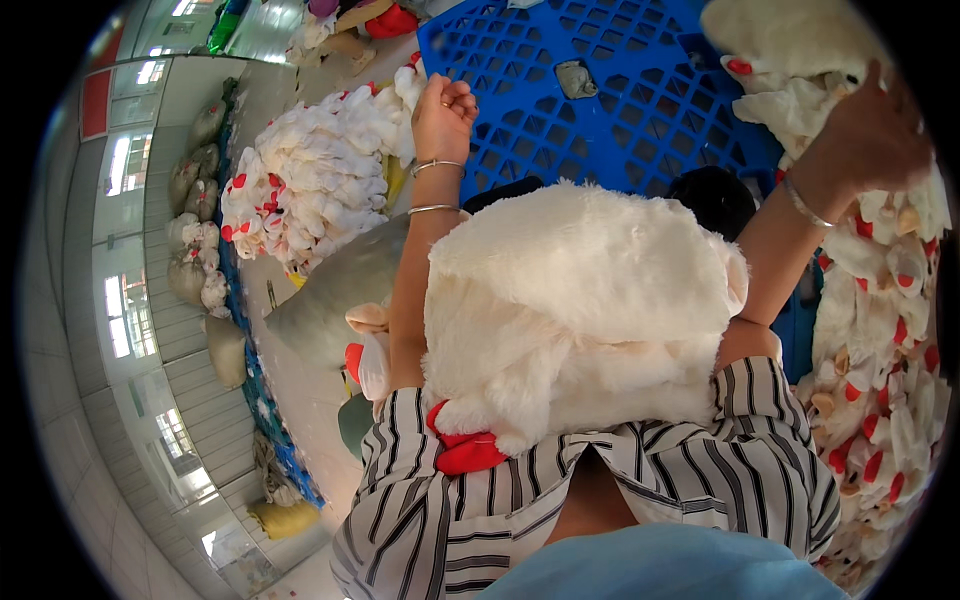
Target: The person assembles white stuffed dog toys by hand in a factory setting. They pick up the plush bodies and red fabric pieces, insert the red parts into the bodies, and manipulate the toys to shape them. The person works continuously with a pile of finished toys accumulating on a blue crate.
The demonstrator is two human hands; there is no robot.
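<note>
A fluffy white plush skin [580, 300] lies across my front and lap between my forearms, with red fabric tips [468, 448] at its lower left corner. My left hand [444, 115] is raised beyond it over the pallet's near left edge. Its fingers curl in and nothing shows in them. Out to the right, my right hand [868, 140] reaches over a heap of white and red plush pieces [880, 300]. Blur and shadow hide what its fingers do. Just past that hand lies a larger cream plush piece [790, 40].
Ahead stands a blue plastic lattice pallet [620, 110], with a small greyish scrap [576, 80] on it. A big mound of white plush pieces [310, 165] sits on the floor at left. Stuffed sacks [190, 185] line the windowed wall. Something black [712, 200] is behind the skin.
</note>
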